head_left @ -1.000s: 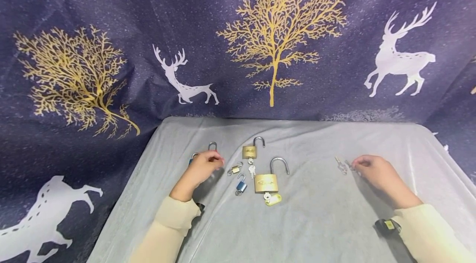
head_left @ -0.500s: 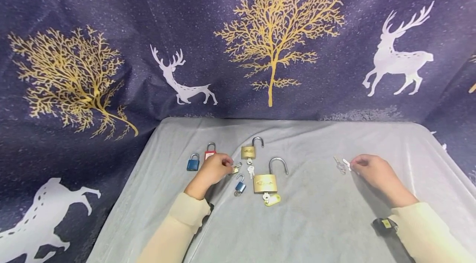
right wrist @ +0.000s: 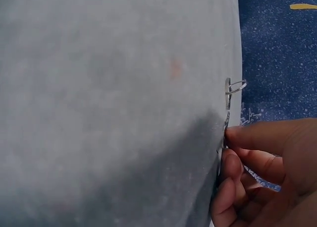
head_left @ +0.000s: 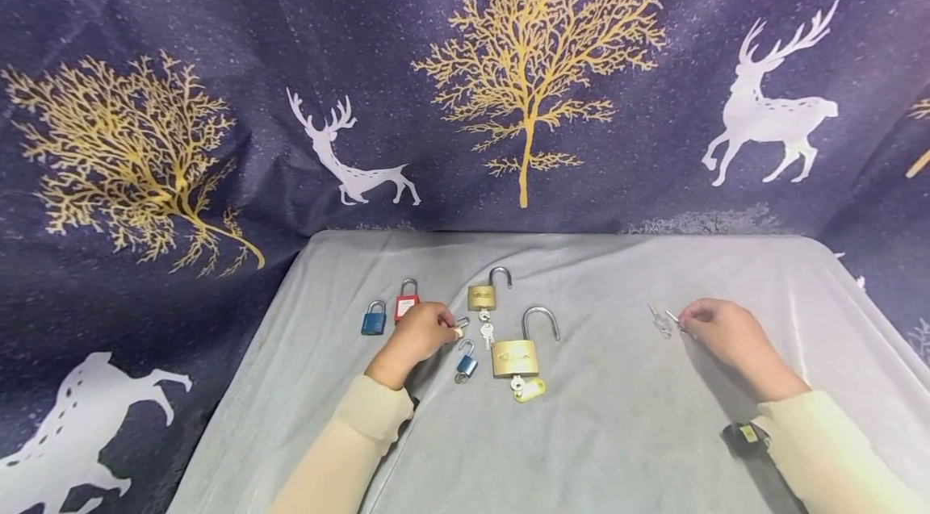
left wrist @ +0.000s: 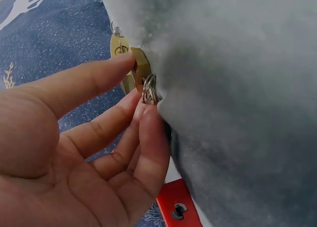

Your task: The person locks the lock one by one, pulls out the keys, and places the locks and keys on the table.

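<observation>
I'm pinching the small brass padlock [head_left: 460,328] with my left hand [head_left: 416,334] at centre frame, my right hand [head_left: 719,330] pinching the keys [head_left: 663,321] at right, both on the grey cloth [head_left: 617,417].

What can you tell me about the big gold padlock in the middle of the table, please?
The big padlock has a square, brass-looking body and a curved silver shackle, which is swung open, with one end free. It lies flat on the grey cloth, shackle toward the far side. At its near edge lies a key with a pale yellow tag, seemingly in the keyhole. No hand touches it: the left hand is at a small gold padlock nearby.
</observation>
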Tool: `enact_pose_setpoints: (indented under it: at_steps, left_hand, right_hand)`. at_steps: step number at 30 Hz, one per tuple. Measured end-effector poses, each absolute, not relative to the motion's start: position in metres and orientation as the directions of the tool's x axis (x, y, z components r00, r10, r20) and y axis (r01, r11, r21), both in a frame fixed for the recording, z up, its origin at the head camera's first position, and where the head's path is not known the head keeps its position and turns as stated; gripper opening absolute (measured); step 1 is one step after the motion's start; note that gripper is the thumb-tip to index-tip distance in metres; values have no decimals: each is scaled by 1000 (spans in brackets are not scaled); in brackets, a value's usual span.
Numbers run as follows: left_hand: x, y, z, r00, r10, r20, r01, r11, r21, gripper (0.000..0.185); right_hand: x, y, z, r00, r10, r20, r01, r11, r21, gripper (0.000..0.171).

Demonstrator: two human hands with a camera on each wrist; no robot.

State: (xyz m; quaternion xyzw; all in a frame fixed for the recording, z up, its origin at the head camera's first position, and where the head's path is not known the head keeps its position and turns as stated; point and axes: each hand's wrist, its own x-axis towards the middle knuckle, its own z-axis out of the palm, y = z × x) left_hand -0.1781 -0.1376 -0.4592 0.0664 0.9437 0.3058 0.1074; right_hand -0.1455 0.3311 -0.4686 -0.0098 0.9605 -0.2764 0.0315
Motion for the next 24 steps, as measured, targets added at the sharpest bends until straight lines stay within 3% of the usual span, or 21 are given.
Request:
enact_pose_setpoints:
  at_steps: [7, 14, 24]
  left_hand:
    - [-178, -137, -460, -967, 190, -171, 68, 835, 546, 18]
    - [-175, -137, -460, -967, 193, -169, 72, 836, 545, 21]
    - [-174, -132, -442, -966, 201, -165, 45, 756, 654, 15]
  right_hand:
    - [-146, 326, -462, -1000, 2, -22, 14, 837, -548, 30]
    - [-141, 300, -444, -993, -16, 115, -78, 832, -549, 26]
    - [-138, 259, -423, -976, -76, 206, -181, 811, -556, 17]
